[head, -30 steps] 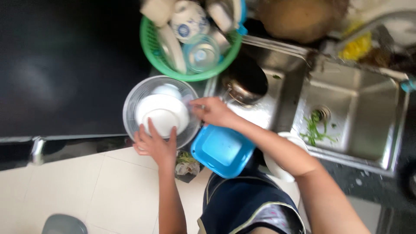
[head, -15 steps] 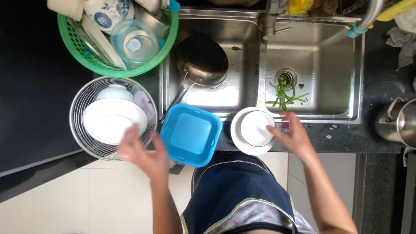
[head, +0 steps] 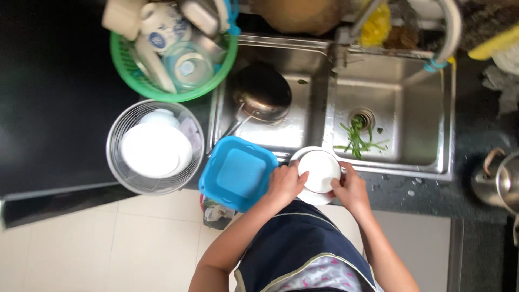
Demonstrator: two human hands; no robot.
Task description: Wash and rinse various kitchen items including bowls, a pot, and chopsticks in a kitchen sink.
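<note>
Both hands grip a small white bowl [head: 319, 170] that rests on a stack of white dishes [head: 311, 197] at the sink's front edge. My left hand [head: 284, 184] holds its left rim and my right hand [head: 350, 188] its right rim. A blue square container [head: 238, 172] sits just left of my left hand. Farther left a metal wire basket [head: 116, 157] holds white plates [head: 155, 150].
A double steel sink [head: 397, 86] has a metal pan [head: 262, 93] in the left basin and green scraps [head: 357, 139] by the right drain. A green basket [head: 127, 70] of cups stands at the back left, a kettle [head: 500, 181] at the right.
My left hand has left the wire basket and crossed to the white bowl. Both hands now hold that bowl, where before only my right hand touched it.
</note>
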